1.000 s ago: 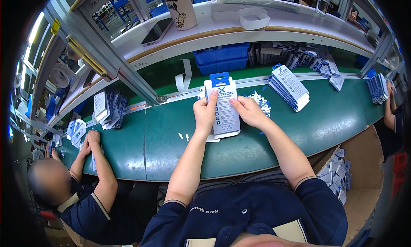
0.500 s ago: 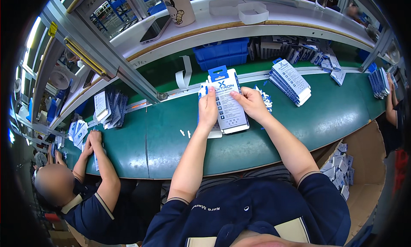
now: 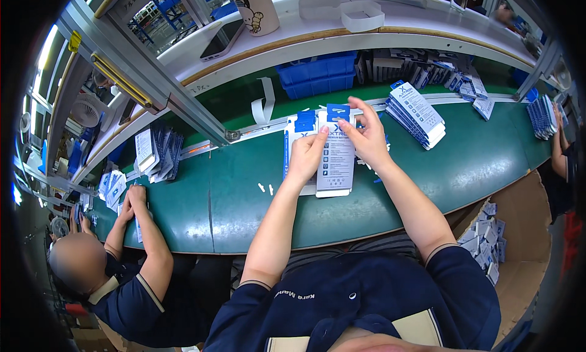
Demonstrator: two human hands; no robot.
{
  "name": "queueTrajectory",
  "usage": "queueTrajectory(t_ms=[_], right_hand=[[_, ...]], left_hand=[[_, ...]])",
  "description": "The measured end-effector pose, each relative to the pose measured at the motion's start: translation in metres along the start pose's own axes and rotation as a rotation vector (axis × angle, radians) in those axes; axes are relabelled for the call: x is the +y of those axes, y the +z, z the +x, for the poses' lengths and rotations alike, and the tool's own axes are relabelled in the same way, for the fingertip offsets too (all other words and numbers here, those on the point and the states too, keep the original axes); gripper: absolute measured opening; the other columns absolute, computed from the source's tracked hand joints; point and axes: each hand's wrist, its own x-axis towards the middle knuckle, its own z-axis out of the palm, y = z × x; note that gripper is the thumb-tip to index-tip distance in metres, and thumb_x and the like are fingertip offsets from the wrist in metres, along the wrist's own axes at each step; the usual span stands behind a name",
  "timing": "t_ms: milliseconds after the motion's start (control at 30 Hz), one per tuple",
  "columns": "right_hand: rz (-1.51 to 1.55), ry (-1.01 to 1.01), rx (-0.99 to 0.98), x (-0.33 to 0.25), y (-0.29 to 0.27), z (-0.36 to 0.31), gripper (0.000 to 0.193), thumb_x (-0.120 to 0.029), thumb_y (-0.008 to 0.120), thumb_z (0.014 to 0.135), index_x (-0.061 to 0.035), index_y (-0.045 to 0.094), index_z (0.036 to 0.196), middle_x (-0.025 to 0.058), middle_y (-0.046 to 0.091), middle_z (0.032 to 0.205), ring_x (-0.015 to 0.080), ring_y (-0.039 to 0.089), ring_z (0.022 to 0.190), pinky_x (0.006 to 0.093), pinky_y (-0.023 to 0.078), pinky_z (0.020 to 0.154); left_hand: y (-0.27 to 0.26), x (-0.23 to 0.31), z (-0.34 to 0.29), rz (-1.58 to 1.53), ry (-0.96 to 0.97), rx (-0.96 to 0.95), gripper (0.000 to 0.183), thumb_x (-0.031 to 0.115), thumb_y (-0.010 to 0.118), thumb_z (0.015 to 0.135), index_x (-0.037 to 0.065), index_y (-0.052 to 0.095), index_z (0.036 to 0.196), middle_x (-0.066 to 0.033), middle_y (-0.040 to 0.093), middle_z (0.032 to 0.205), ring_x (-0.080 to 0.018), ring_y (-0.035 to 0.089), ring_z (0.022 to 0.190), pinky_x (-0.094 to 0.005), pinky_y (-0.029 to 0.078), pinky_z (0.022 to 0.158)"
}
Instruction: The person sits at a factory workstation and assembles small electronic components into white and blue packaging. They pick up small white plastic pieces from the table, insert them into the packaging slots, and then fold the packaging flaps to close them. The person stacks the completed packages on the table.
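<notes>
at the smooth green table (image 3: 244,224), one flat, oblong white-and-blue card package (image 3: 336,166) with a slotted blue hanging tab stands out in front of the person, its printed face up. just behind it, to the left, is at least one similar white-and-blue box (image 3: 294,141); i cannot tell how many lie there.

two slim, small white pieces (image 3: 262,188) lie on the table nearby. one fanned stack of white-and-blue packages (image 3: 416,111), too overlapped to count, rests farther right. beyond are one ribbed blue plastic bin (image 3: 317,77) and one curled white paper strip (image 3: 264,105).

the left hand (image 3: 307,156) pinches the package's left edge, thumb flat on the printed front, its other fingers mostly hidden. the right hand (image 3: 369,138) is half spread at the upper right corner, index finger lifted well away from the thumb; the thumb overlaps the card, though i cannot tell whether it presses.
</notes>
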Motion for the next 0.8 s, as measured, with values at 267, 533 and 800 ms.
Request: queueTrajectory(t_ms=[267,533,800], right_hand=[[-0.316,-0.140,-0.032,0.001,-0.004,0.000,0.043,-0.004,0.068,0.078,-0.0048,0.055,0.119,0.0048,0.053,0.107,0.0158,0.051,0.101,0.0270,0.038,0.093],[0.114,0.138,-0.142,0.011,-0.011,0.006,0.040,-0.001,0.068,0.075,-0.0037,0.059,0.114,0.0008,0.052,0.093,0.0119,0.050,0.095,0.0260,0.039,0.090],[-0.013,0.009,-0.168,0.010,-0.010,0.004,0.040,0.004,0.065,0.077,-0.0025,0.059,0.116,-0.0002,0.051,0.092,0.0087,0.050,0.087,0.0229,0.042,0.082]], left_hand=[[-0.003,-0.001,0.002,0.126,-0.066,0.057,0.055,0.042,0.050,0.094,-0.007,0.064,0.072,-0.0097,0.062,0.059,-0.0098,0.053,0.059,-0.0292,0.043,0.054],[-0.006,-0.004,0.005,0.293,-0.113,0.015,0.057,0.044,0.049,0.094,-0.007,0.065,0.075,-0.0057,0.061,0.062,-0.0092,0.052,0.062,-0.0260,0.044,0.058],[0.001,0.003,0.003,0.412,0.270,0.229,0.038,0.025,0.061,0.087,-0.001,0.053,0.113,-0.0138,0.058,0.101,-0.0210,0.056,0.090,-0.0327,0.046,0.076]])
